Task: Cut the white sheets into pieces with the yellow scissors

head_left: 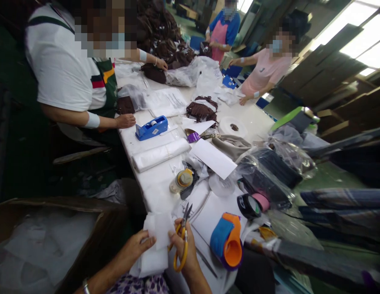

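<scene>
Near the bottom centre, my left hand (140,246) is closed on a stack of thin white sheets (157,245), its thumb on top. My right hand (184,245) grips scissors (184,241) with yellow handles, the blades pointing up and away from me. Its thumb and finger also touch the right edge of the white sheets. The sheets hang at the near edge of the white table (159,183). A bottle (179,181) with a yellow top stands beyond them, and an orange and blue tape dispenser (228,241) lies to the right of my right hand.
A blue tape dispenser (152,128), a rolled white bundle (162,154), white paper (213,158) and a dark tape roll (248,206) lie on the table. A cardboard box (98,237) holds white sheets at lower left. One person stands at left, two more beyond the table.
</scene>
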Demonstrator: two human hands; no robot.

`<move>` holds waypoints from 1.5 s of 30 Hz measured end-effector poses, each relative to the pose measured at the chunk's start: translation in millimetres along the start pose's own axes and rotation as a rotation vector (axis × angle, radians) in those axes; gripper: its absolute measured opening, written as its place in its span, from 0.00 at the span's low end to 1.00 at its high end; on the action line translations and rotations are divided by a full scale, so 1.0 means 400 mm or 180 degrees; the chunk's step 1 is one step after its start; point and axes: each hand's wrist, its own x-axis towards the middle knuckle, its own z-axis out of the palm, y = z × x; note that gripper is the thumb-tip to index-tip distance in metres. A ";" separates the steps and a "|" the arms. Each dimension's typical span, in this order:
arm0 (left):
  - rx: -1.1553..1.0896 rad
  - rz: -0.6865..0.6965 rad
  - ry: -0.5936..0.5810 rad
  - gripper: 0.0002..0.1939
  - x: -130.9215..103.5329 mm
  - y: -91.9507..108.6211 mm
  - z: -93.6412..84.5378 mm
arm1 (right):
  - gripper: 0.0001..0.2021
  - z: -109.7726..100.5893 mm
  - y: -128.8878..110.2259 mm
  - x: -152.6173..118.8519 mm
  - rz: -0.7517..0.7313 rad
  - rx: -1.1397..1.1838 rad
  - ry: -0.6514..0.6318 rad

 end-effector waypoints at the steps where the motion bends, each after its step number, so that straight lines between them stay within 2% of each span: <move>1: -0.0241 -0.0064 0.0015 0.28 0.005 -0.008 0.012 | 0.20 0.007 0.008 0.002 0.0014 -0.0073 0.0007; 4: -0.0524 -0.0203 0.0172 0.30 0.022 -0.022 0.021 | 0.18 0.013 0.023 0.010 -0.0056 -0.0691 -0.0081; 7: -0.0471 -0.0273 0.0192 0.30 0.033 -0.017 0.000 | 0.15 0.011 0.029 0.022 -0.0176 -0.1197 -0.0119; 12: -0.0493 -0.0310 -0.0118 0.30 0.038 0.003 -0.029 | 0.13 0.026 0.029 0.040 0.0129 -0.1020 0.0006; 16: -0.0465 -0.0398 -0.0117 0.30 0.046 -0.001 -0.033 | 0.10 0.034 0.028 0.046 -0.0249 -0.1575 -0.0042; 20: -0.0482 -0.0491 -0.0191 0.30 0.062 -0.018 -0.029 | 0.09 0.039 0.031 0.054 -0.0391 -0.1925 -0.0076; 24: -0.0538 -0.0663 0.0114 0.29 0.061 -0.008 -0.008 | 0.09 0.047 0.024 0.070 -0.0575 -0.2124 -0.0103; 28: -0.1023 -0.0751 0.0691 0.26 0.043 0.014 0.030 | 0.14 0.046 0.012 0.076 -0.0294 -0.2254 0.0121; 30: -0.1222 -0.0859 0.0856 0.25 0.039 0.017 0.046 | 0.14 0.044 0.012 0.073 -0.0229 -0.2300 0.0148; 34: -0.1485 -0.0825 0.0817 0.22 0.048 0.017 0.062 | 0.11 0.041 0.025 0.076 -0.0493 -0.2674 0.0270; 37: -0.1395 -0.0614 0.0637 0.21 0.061 0.021 0.061 | 0.18 0.032 0.034 0.103 -0.1037 -0.3155 0.0447; 39: -0.1261 -0.0610 0.0651 0.20 0.069 0.022 0.058 | 0.21 0.020 0.033 0.131 -0.1265 -0.3322 0.0432; 45: -0.1167 -0.0830 0.0802 0.23 0.078 0.000 0.050 | 0.15 -0.006 0.010 0.196 -0.1006 -0.3053 0.0096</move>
